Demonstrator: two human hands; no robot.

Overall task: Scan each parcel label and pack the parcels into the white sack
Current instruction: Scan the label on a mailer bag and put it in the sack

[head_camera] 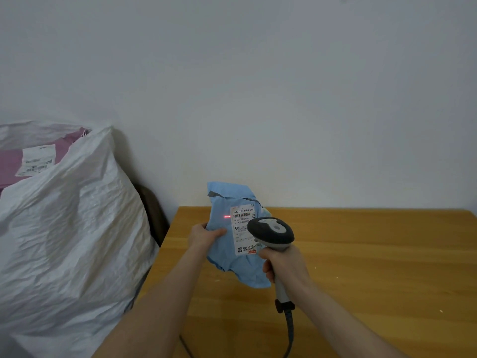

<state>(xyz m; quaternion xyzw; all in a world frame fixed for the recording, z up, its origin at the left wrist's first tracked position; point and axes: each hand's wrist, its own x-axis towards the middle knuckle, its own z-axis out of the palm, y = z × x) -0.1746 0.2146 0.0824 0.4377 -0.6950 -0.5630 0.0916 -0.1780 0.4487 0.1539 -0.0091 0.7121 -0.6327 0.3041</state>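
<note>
Wooden bench [361,267] set against a plain pale wall [258,86]. Left hand [204,235] grips the blue parcel [232,264] by its left edge, tilted up over the bench, label [242,228] facing the camera. Right hand [281,262] wraps the grey scanner [271,231] handle. Red beam [227,216] falls just left of the barcode. White sack [72,228] stands left of the bench, with a pink parcel [10,164] inside.

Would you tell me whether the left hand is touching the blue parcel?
Touching. The head view shows the left hand gripping the blue parcel, thumb on its front.
</note>
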